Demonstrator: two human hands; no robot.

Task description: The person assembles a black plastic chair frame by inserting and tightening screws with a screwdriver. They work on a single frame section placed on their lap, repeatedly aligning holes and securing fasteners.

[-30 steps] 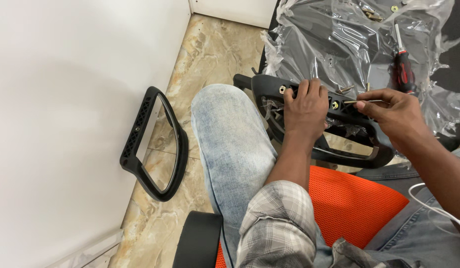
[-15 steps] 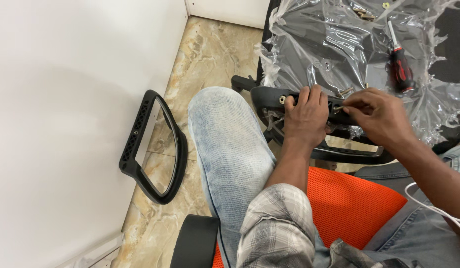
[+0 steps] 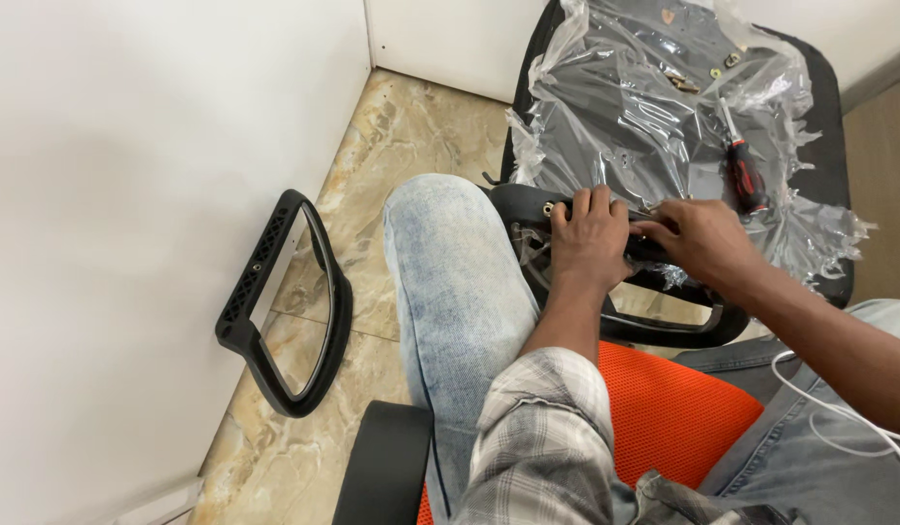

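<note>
Against white wall at far left, spare black plastic loop armrest [image 3: 283,306] leans on marble floor [image 3: 392,146]. Over your knee, second black plastic armrest [image 3: 620,292]: your left hand [image 3: 588,238] clamps its top bar, fingers curled together. Your right hand [image 3: 698,238] touches same bar, fingertips pinched; cannot tell on what. Beyond, red-handled screwdriver [image 3: 744,170] lies on plastic-wrapped black chair seat [image 3: 644,107].

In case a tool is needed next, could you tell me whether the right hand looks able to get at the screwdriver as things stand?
Probably yes. The screwdriver lies uncovered on the plastic wrap, just beyond the right hand, with nothing between them. But that hand is busy at the armrest alongside the left hand.
</note>
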